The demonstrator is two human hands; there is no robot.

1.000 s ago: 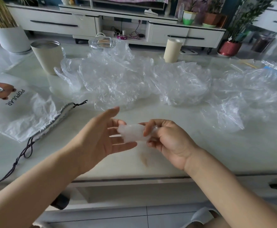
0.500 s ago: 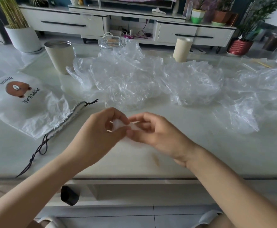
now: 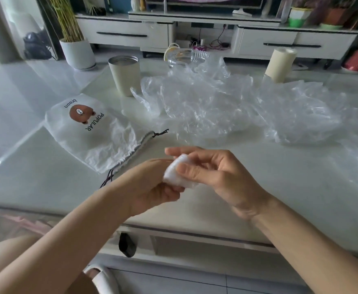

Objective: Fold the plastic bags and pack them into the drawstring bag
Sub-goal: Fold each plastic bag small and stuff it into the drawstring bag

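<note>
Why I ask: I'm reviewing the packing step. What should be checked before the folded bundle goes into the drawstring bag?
1. Folded plastic bag compact and gripped by left hand and right hand: ok.
2. Drawstring bag close by the left hand, lying flat on the table: ok.
3. Its mouth open to take the bundle: not ok, it looks gathered.
4. A hand free to open it: not ok, both hold the bundle.
5. Room inside the drawstring bag: cannot tell.
</note>
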